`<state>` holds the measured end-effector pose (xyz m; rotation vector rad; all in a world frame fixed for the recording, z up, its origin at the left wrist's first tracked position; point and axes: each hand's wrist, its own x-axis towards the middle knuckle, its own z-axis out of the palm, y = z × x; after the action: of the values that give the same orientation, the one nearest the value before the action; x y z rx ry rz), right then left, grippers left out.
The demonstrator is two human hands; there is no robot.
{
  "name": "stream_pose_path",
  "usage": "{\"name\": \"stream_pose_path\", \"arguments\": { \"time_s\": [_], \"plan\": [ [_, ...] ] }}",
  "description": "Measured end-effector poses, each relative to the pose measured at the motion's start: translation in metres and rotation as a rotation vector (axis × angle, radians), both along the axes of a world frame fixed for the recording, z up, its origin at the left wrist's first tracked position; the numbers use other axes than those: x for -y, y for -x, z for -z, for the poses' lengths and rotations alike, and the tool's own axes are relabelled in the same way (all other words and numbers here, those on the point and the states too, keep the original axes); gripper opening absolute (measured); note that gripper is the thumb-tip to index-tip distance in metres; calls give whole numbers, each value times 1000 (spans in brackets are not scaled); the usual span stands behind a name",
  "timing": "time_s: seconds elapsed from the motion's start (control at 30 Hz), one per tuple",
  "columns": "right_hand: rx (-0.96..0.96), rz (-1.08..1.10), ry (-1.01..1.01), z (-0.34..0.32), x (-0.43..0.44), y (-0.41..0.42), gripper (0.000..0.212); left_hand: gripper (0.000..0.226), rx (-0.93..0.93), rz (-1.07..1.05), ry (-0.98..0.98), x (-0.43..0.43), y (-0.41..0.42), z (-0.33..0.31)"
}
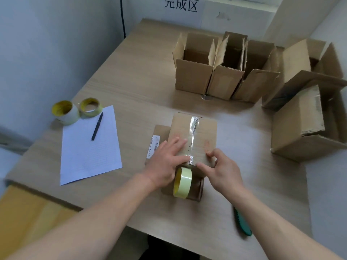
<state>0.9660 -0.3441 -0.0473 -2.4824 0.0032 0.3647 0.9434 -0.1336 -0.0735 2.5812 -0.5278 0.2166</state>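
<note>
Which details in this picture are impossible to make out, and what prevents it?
Head view:
Print on the barcode label: too small, blurred, partly under the left hand.
Green cutter: far end hidden behind the right forearm.
Whether the right hand pinches the clear tape or only presses it: its fingers cover the spot.
Floors of the open cartons: hidden by their walls.

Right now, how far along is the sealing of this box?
Done: a clear tape strip runs along the top seam of the box. In hand: the left hand presses the top flat, and the right hand touches the near edge, where the tape roll hangs, apparently uncut. Left: cutting the tape, perhaps with the green cutter by the right forearm. Open boxes stand at the back.
</note>
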Motion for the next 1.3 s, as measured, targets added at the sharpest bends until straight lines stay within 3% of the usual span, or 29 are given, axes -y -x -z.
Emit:
{"name": "stream_pose_path", "arguments": {
  "time_s": [0.07,0.13,0.2,0.27,0.4,0.63,0.77,0.87,0.93,1.03,1.1,1.2,1.27,1.3],
  "plan": [
    [-5,-21,0,1,2,-1,43,27,44,-344,314,21,36,1],
    [1,-36,4,1,4,-3,42,19,-195,-611,642,47,63,-6],
    [0,-59,6,-3,4,-4,41,31,-497,-701,915,68,71,-12],
    [-4,-79,-1,-4,4,-5,37,40,-592,-733,1051,75,68,-12],
    [-12,-93,-2,-7,5,-6,35,41,-681,-809,1072,74,63,-1],
    [-8,-79,0,-7,5,-6,35,10,-832,-864,1114,73,45,9],
    [-26,-98,-25,-7,12,-4,34,18,-824,-910,1113,71,37,20],
    [63,76,-116,6,42,15,43,22,-831,-932,1090,71,35,27],
    [36,187,22,25,72,37,51,27,-830,-937,1066,71,34,29],
    [-194,119,284,63,104,77,64,30,-821,-925,1060,71,34,28],
    [-218,48,341,82,111,90,49,29,-806,-918,1059,71,34,28],
    [-146,206,116,74,103,88,19,25,-785,-908,1066,70,33,29],
    [0,258,-82,57,96,84,24,23,-784,-901,1060,70,33,30],
    [100,179,-125,46,90,83,28,22,-780,-899,1055,70,34,30]
  ]
}}
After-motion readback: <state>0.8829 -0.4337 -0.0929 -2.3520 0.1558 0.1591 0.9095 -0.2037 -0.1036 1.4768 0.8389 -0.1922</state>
